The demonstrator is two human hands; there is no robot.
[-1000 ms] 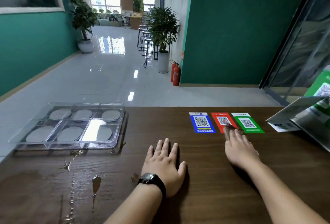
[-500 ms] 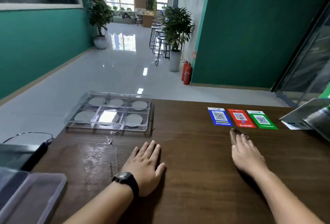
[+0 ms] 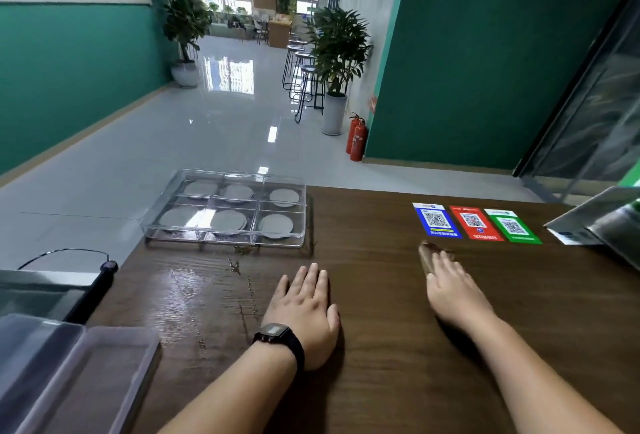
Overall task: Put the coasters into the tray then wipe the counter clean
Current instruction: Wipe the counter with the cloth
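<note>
My left hand point(image 3: 304, 309), with a black wristwatch point(image 3: 277, 335) on its wrist, lies flat on the dark wood-grain counter point(image 3: 381, 381), fingers straight and close together, holding nothing. Just left of those fingers the counter carries a shiny wet patch point(image 3: 204, 298) with small drips running toward the far edge. Beyond the fingertips and a little to the left sits the clear plastic six-compartment tray point(image 3: 228, 236) at the counter's far edge, with one round grey coaster point(image 3: 228, 220) lying flat in each compartment.

My right hand point(image 3: 453, 291) reaches forward, fingers stretched out and resting on a small brown cloth point(image 3: 426, 255) that pokes out past the fingertips; I cannot tell whether any finger curls around it. Just beyond that cloth lie three QR code cards point(image 3: 474, 224) side by side, blue, red and green. Well to the left of my left forearm sits a translucent lidded plastic box point(image 3: 79, 374).
</note>
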